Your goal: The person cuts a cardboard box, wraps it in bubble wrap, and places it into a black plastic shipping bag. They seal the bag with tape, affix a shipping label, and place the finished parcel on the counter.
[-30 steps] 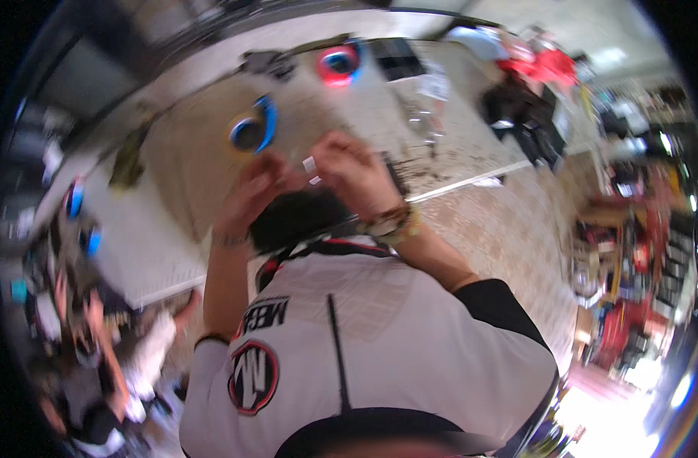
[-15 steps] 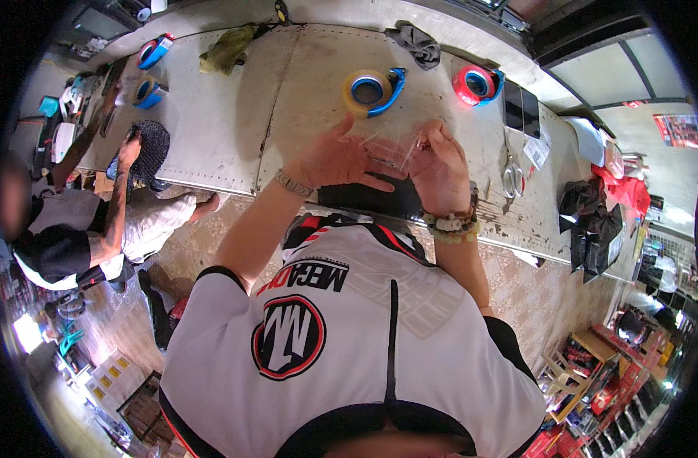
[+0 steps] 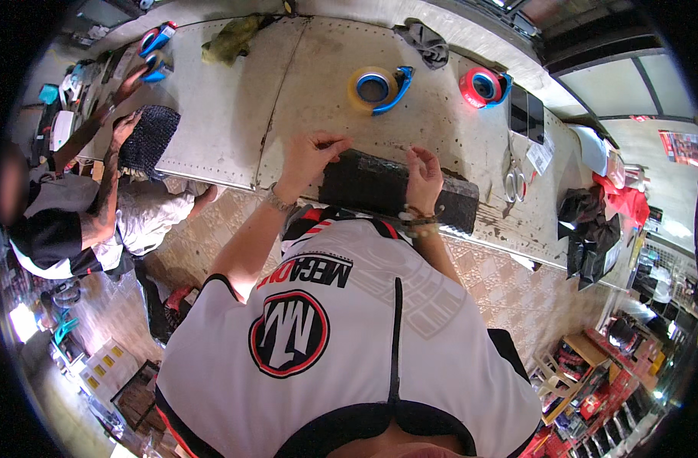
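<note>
Left hand (image 3: 307, 164) at the left end, right hand (image 3: 424, 179) across the middle of the black bundle (image 3: 364, 183): both have fingertips drawn together (gripping anything? I can't tell)! Looks like two-handed positioning; the next move calls for steady, even fingers. Oblong, faintly shiny, the bundle lies along the near edge of the pale table (image 3: 212, 107).

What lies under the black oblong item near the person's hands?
The pale tabletop shows beyond the far edge of the black oblong item. What is directly beneath it is covered and cannot be seen.
</note>
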`<state>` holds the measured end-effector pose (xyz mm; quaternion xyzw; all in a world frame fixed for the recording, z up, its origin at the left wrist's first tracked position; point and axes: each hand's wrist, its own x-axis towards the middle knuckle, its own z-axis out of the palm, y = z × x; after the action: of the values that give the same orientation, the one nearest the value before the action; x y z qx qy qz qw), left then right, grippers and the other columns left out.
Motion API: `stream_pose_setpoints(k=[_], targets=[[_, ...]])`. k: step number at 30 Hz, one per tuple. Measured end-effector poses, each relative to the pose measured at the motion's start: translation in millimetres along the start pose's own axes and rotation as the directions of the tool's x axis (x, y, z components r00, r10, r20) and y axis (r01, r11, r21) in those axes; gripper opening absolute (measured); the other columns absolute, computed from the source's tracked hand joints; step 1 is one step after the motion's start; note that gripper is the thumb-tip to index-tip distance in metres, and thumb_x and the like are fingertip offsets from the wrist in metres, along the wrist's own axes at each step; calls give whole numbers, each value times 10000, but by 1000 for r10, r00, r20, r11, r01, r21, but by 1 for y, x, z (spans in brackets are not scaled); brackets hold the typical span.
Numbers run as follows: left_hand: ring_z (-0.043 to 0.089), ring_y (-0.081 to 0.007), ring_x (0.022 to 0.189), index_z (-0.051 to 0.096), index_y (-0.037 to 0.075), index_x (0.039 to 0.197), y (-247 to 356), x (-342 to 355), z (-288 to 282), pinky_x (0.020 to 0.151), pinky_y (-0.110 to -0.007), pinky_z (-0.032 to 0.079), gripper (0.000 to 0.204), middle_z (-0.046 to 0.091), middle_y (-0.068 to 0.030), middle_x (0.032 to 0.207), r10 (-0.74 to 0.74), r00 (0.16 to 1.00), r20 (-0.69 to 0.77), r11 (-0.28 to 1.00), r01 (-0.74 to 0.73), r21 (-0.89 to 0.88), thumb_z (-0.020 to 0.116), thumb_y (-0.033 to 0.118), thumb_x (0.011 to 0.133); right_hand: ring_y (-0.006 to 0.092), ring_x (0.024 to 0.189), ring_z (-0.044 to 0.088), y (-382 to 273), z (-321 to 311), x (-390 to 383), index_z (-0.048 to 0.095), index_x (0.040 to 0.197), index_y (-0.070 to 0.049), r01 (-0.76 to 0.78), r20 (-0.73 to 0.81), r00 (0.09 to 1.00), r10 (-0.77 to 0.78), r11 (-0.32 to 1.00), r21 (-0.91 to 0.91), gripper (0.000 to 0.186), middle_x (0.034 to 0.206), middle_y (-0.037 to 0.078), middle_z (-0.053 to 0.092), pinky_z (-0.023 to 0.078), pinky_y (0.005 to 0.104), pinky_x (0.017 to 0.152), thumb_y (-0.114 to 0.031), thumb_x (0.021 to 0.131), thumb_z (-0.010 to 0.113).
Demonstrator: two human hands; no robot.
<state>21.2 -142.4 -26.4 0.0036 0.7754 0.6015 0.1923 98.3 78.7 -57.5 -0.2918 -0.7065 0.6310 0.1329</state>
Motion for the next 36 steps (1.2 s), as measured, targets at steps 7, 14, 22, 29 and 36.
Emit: stream_pose_setpoints(k=[7,14,22,29,36], targets=[[679,-172,717,670,7,1152,-44,18,-5,696,-304,528,579,717,-94,781,26,1000,-15,935,-19,355,821,350,712,364,1239,427,41,-7,5,761,810,-204,374,-17,868,-497,676,-635,137,1461,85,395,357,480,1011,-327,755,785],[694,-220,780,528,4,1306,-75,23,2,738,-344,531,839,712,-106,794,53,992,-113,881,7,473,839,443,663,343,1293,404,45,0,2,685,1087,-169,261,16,936,-352,662,-702,425,1497,98,345,342,511,1023,-383,733,788],[684,-260,875,630,40,1167,-97,25,-28,763,-381,525,692,720,-118,912,-141,911,-389,893,286,347,707,597,763,341,1328,381,30,-6,0,465,1345,-53,379,176,916,-360,637,-671,689,1474,148,361,302,511,1066,-383,802,732],[652,-180,808,658,31,1104,-124,40,29,757,-326,523,503,695,-54,960,-503,798,332,700,602,-385,650,479,876,320,1291,447,28,53,-6,535,1283,-63,694,732,674,-96,423,-583,578,1364,150,515,272,515,1095,-484,891,582],[680,-252,834,679,32,1055,-110,48,-7,751,-371,528,358,712,-129,906,-45,962,-270,888,162,431,587,347,913,310,1067,576,65,-101,-17,573,1171,-36,396,144,828,-542,385,-834,558,1113,132,635,395,484,971,-535,928,520]])
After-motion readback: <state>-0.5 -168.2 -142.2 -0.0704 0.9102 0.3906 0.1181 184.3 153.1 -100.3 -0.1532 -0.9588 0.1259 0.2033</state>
